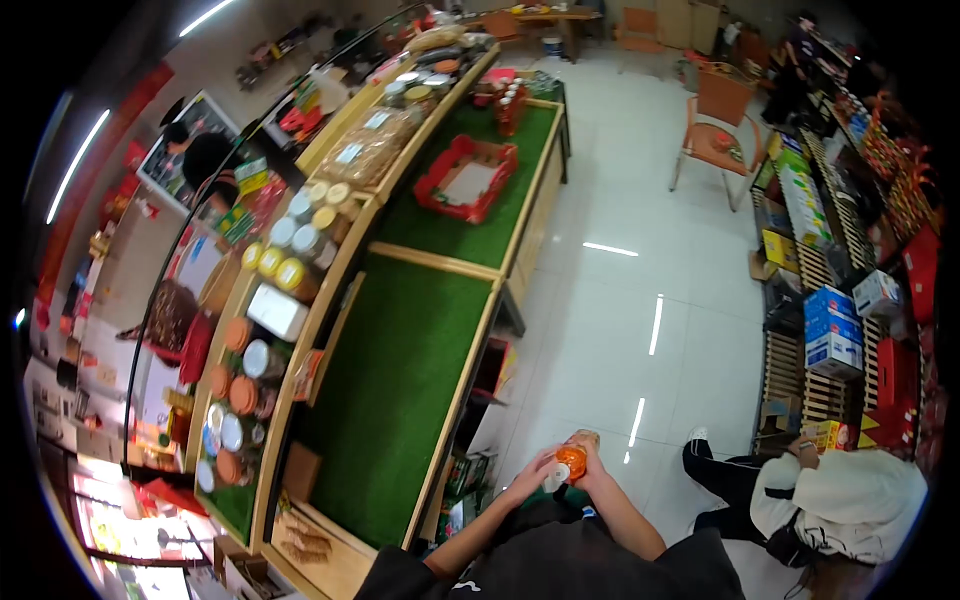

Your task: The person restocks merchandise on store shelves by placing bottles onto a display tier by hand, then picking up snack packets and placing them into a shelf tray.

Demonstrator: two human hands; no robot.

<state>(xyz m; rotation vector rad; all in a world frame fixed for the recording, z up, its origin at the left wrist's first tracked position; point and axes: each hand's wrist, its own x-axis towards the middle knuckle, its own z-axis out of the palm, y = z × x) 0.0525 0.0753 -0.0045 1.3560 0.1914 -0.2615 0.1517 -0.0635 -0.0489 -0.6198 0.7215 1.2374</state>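
Dark shirt (560,560) cloth is closest. Just past it, an orange bottle (572,460) sits between two hands, to the right of the green table (400,370). The right hand (592,467) holds its right side. The left hand (533,474) is at its left; whether it grips is unclear. Which way the bottle's long side points is hard to tell.

Ceiling tubes (78,166): white strips at upper left, burned out.
Tiled floor (590,340): bright, glossy, streaked with thin lines of glare.
Lower-left opening (120,515): overexposed, detail washed away.
Green turf (390,380): evenly and softly lit.
Right-hand shelves (815,265): dimmer, sinking into darkness toward the upper right.
Orange bottle (573,457): bright, but soft in fine detail.
Frame edges: strong fisheye bending, straight lines bowed, corners rounded off in black.
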